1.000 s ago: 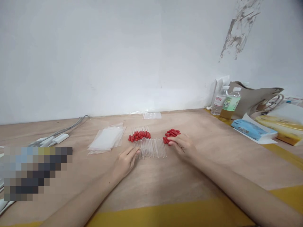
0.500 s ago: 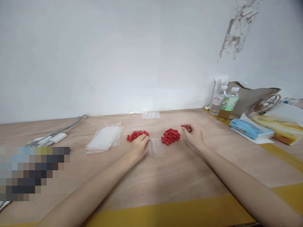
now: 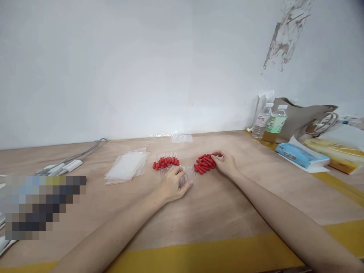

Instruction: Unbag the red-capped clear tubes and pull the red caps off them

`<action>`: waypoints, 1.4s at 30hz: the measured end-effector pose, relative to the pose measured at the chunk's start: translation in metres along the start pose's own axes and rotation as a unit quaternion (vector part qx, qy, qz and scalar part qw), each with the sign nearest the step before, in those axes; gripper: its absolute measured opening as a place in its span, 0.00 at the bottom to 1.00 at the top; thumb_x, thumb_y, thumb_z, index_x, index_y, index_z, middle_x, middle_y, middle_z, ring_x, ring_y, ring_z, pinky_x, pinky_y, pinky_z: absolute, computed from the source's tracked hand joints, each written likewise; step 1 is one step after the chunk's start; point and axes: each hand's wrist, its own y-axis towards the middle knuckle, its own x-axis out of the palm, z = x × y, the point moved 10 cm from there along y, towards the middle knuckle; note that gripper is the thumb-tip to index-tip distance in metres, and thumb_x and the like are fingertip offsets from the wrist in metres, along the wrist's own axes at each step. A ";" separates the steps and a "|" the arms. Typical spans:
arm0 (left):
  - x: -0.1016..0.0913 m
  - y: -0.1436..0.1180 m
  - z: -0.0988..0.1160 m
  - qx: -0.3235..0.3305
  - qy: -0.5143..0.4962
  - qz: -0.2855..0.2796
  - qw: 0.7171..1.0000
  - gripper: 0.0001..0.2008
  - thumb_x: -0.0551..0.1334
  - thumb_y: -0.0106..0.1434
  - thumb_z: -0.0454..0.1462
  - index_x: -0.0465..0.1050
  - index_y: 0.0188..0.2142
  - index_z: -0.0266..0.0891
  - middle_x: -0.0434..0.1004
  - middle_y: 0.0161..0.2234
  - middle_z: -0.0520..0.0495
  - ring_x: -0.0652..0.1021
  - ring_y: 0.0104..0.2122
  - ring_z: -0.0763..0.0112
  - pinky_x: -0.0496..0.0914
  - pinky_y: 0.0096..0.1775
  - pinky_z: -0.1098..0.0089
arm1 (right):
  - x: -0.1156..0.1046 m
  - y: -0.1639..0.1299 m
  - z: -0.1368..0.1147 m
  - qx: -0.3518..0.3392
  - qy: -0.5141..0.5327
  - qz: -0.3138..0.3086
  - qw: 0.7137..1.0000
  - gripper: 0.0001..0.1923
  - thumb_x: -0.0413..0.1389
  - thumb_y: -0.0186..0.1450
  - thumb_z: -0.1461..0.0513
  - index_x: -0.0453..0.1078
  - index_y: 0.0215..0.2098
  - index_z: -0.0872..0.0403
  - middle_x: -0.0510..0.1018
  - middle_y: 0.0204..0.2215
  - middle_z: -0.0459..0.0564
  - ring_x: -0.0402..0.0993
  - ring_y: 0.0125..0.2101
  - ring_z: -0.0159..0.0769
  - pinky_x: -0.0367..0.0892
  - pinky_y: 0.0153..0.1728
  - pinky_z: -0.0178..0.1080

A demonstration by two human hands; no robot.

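Note:
Over a row of thin clear tubes (image 3: 189, 174) lies my left hand (image 3: 173, 184), thumb and forefinger apart, with nothing visibly gripped. My right hand (image 3: 224, 162) pinches a red rubber bulb at the right edge of the pile of red bulbs (image 3: 204, 163); its fingers partly hide that bulb. Just beyond my left hand is a group of droppers (image 3: 166, 162), clear tubes with red bulbs fitted on their near ends. Some of the loose tubes are covered by my left hand.
Clear plastic bags (image 3: 126, 165) lie stacked at the left, and another bag (image 3: 181, 138) is by the wall. A power strip with cable (image 3: 72, 165) sits far left. At the right stand two bottles (image 3: 275, 123), a tissue pack (image 3: 303, 155) and a grey bag (image 3: 301, 115).
My right hand has moved left to the pile of red bulbs. My left hand has come back from the droppers onto the loose tubes, and its fingers have spread.

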 end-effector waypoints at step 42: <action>-0.054 -0.063 -0.134 -0.286 -0.171 0.198 0.922 0.16 0.56 0.57 0.43 0.62 0.42 0.38 0.71 0.35 0.47 0.75 0.33 0.70 0.70 0.35 0.70 | -0.002 -0.063 -0.116 -0.291 -0.110 0.033 0.950 0.09 0.50 0.61 0.60 0.70 0.36 0.50 0.73 0.35 0.50 0.66 0.37 0.36 0.55 0.40 0.42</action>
